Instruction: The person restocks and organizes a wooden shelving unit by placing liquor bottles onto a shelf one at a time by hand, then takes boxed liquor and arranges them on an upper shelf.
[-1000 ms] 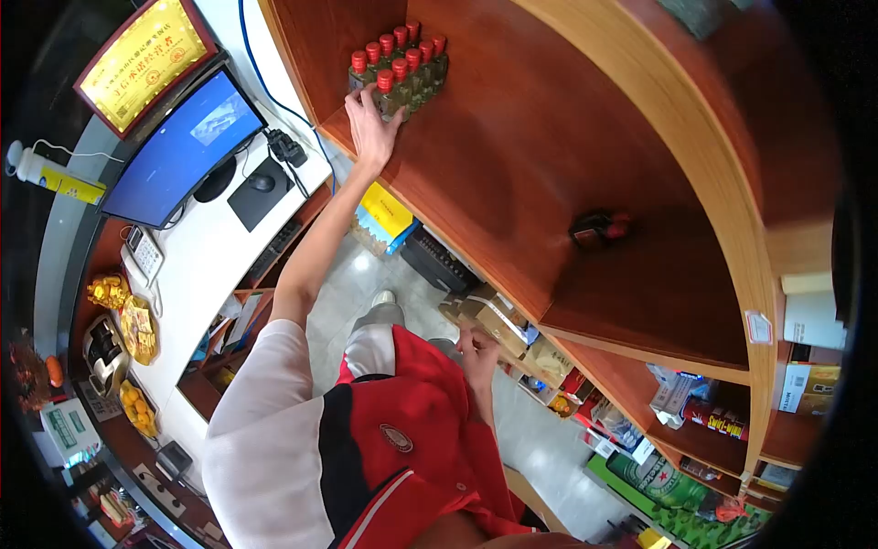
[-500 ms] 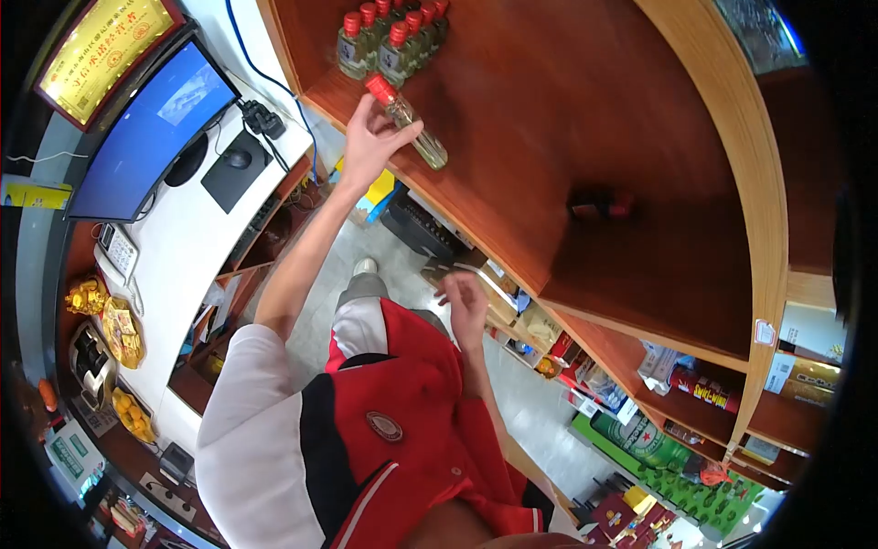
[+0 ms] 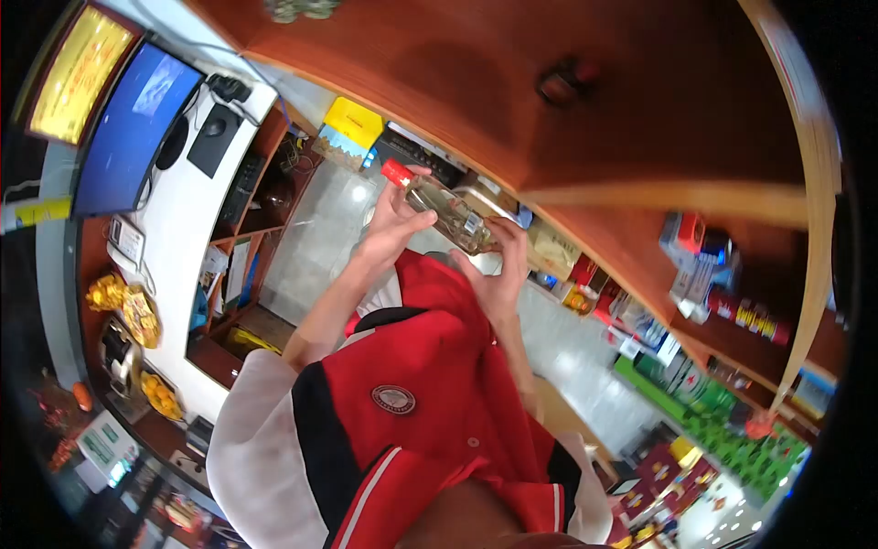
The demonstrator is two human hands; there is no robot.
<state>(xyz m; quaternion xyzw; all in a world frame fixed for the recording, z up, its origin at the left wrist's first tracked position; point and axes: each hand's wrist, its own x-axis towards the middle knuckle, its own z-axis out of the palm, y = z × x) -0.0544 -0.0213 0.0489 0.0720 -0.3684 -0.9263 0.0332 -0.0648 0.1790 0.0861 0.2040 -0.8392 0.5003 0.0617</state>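
Observation:
A clear glass bottle (image 3: pixel 446 210) with a red cap is held tilted in front of my chest, over the floor. My left hand (image 3: pixel 393 224) is closed around its capped end, thumb across the front. At the bottle's base, my right hand (image 3: pixel 498 270) grips with thumb and fingers. A small pale label shows near the base, too small to read. Above my hands runs the front edge of a brown wooden shelf (image 3: pixel 430 73).
More bottles (image 3: pixel 302 9) are cut off at the shelf's top left. A dark object (image 3: pixel 565 80) lies on the shelf. At left stands a white desk (image 3: pixel 169 252) with a monitor (image 3: pixel 133 128). Boxes fill the lower shelves; a yellow box (image 3: pixel 352 128) sits on the floor.
My left hand has brought the bottle down from the shelf toward my chest. My right hand has risen to its base and taken hold. The view has tilted downward.

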